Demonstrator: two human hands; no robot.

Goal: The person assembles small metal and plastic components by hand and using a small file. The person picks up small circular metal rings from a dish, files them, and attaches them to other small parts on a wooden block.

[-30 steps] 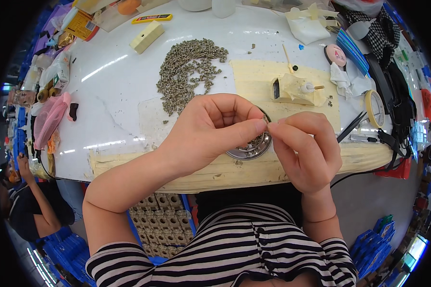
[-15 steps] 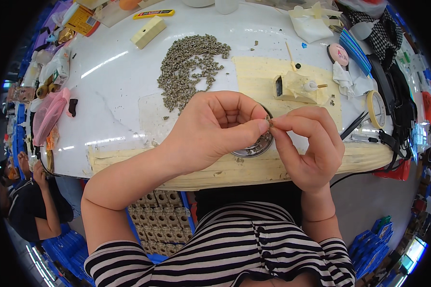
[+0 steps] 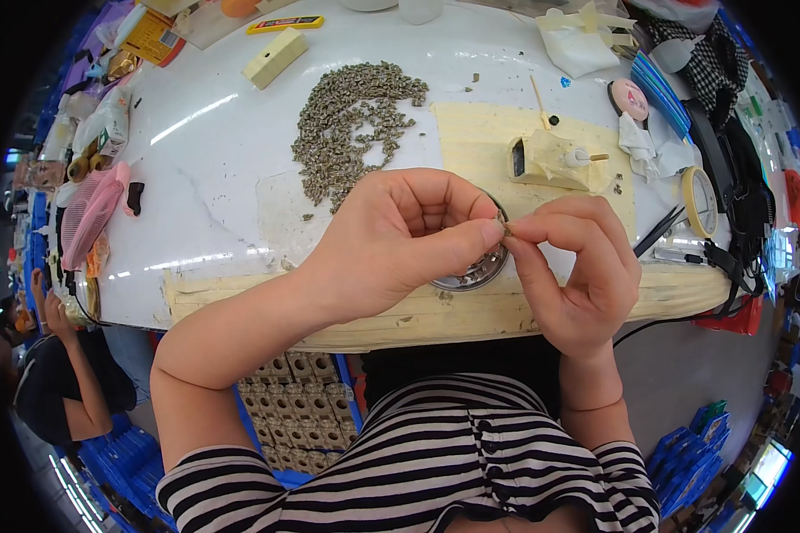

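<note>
Over a round metal dish at the table's near side, both my hands meet fingertip to fingertip. My left hand pinches a tiny metal part between thumb and forefinger. From the other side, the thumb and forefinger of my right hand close on the same part. Its exact shape is too small to make out. Small pieces lie in the dish, which my left hand largely covers. Beyond my left hand spreads a heap of small grey-brown metal parts on the white table.
A tape-wrapped block with a thin rod stands beyond my right hand. Farther right are a masking tape roll, black tweezers and a pink round case. A cream block lies far left; another person sits at left.
My fingertips have shifted very slightly around the tiny part; both hands otherwise stay in place. The other person's hands at left have moved a little.
</note>
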